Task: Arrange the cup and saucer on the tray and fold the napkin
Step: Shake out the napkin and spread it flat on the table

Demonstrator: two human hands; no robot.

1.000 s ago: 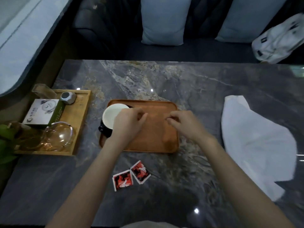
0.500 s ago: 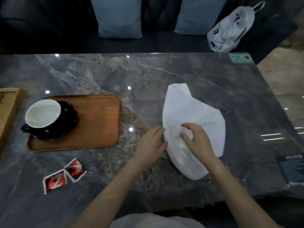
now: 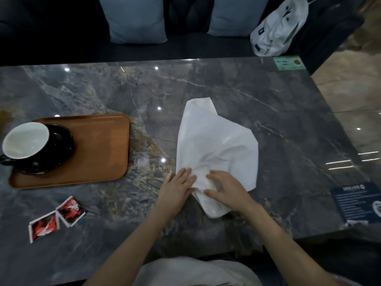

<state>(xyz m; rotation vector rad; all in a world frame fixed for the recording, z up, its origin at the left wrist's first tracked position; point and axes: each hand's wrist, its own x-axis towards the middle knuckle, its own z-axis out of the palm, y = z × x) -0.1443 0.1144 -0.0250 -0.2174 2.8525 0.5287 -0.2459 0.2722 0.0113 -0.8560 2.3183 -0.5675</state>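
Observation:
A white napkin [image 3: 218, 145] lies crumpled on the grey marble table, right of centre. My left hand [image 3: 176, 188] presses on the napkin's near left edge, fingers bunching the cloth. My right hand [image 3: 226, 187] lies on the napkin's near end, fingers curled into it. At the far left a brown tray [image 3: 99, 149] carries a black saucer [image 3: 59, 149] with a cup [image 3: 25, 140], white inside and black outside, standing on it.
Two red sachets [image 3: 55, 218] lie near the table's front left. A dark printed card [image 3: 356, 203] sits at the right edge and a green sticker [image 3: 288, 62] at the far right corner. Behind the table a sofa holds cushions and a white bag [image 3: 278, 29].
Both hands left the tray and moved right to the napkin. They now press and gather its near end, which has wrinkled. The view has swung right.

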